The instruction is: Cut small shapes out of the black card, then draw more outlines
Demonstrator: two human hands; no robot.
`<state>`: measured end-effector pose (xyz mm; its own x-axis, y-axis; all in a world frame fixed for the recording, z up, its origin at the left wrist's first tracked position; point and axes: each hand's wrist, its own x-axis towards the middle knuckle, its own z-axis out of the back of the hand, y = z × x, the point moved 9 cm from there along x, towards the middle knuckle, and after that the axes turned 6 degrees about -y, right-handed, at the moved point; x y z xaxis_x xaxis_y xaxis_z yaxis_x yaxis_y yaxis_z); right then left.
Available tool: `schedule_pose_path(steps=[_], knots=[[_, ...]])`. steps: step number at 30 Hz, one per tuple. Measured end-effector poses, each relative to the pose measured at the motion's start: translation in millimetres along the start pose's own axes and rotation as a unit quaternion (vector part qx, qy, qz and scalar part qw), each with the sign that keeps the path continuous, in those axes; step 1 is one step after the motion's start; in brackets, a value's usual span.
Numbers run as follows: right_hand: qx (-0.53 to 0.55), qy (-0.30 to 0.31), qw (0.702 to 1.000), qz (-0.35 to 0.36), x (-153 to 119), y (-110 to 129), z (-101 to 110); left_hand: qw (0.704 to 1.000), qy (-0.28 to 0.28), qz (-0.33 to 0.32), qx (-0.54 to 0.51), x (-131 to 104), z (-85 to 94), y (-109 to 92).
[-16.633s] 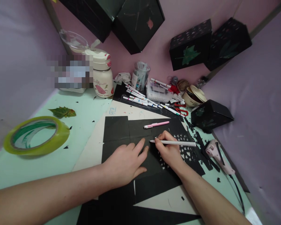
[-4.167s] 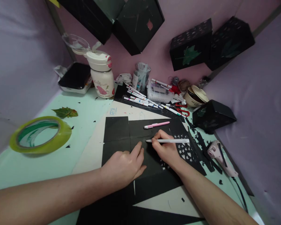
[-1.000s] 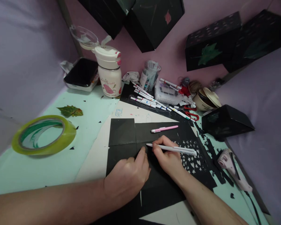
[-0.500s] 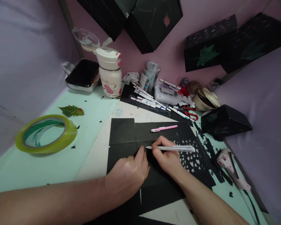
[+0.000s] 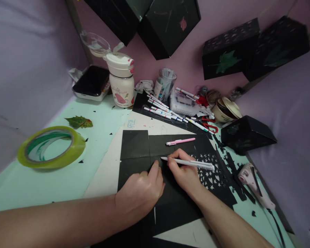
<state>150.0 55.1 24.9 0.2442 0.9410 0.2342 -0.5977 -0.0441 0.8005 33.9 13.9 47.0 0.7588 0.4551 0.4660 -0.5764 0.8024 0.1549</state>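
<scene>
My right hand (image 5: pixel 187 172) grips a slim white pen (image 5: pixel 198 164), its tip on or just above a folded sheet of black card (image 5: pixel 134 144). Close to the tip, my left hand (image 5: pixel 142 187) rests on the card, index fingertip pressed down and the other fingers curled together. Its palm side is hidden, so anything inside it cannot be seen. Star, heart and triangle cut-outs (image 5: pixel 209 175) pattern the card's right part, partly behind my right hand. Above my right hand lies a pink pen (image 5: pixel 181 141) on the card.
Left: yellow-green tape roll (image 5: pixel 79 148), leaf (image 5: pixel 79 121). Behind: bottle (image 5: pixel 122 86), glass jar (image 5: pixel 165 84), white markers (image 5: pixel 167 111), red-handled scissors (image 5: pixel 209 126). Right: black box (image 5: pixel 248 132), pale pink corded tool (image 5: pixel 257 184), black scraps (image 5: pixel 235 175). Black boxes (image 5: pixel 170 27) hang overhead.
The pen's tip has shifted slightly up the card, away from me, and its rear end has dropped a little. My left hand has stayed almost still.
</scene>
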Motion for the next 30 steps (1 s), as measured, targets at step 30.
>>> schedule_pose_path(steps=[30], knots=[[0.037, -0.014, 0.999, 0.009, -2.1, -2.2, 1.7, 1.0, 0.005, 0.005, -0.004, 1.0, 0.5, 1.5]])
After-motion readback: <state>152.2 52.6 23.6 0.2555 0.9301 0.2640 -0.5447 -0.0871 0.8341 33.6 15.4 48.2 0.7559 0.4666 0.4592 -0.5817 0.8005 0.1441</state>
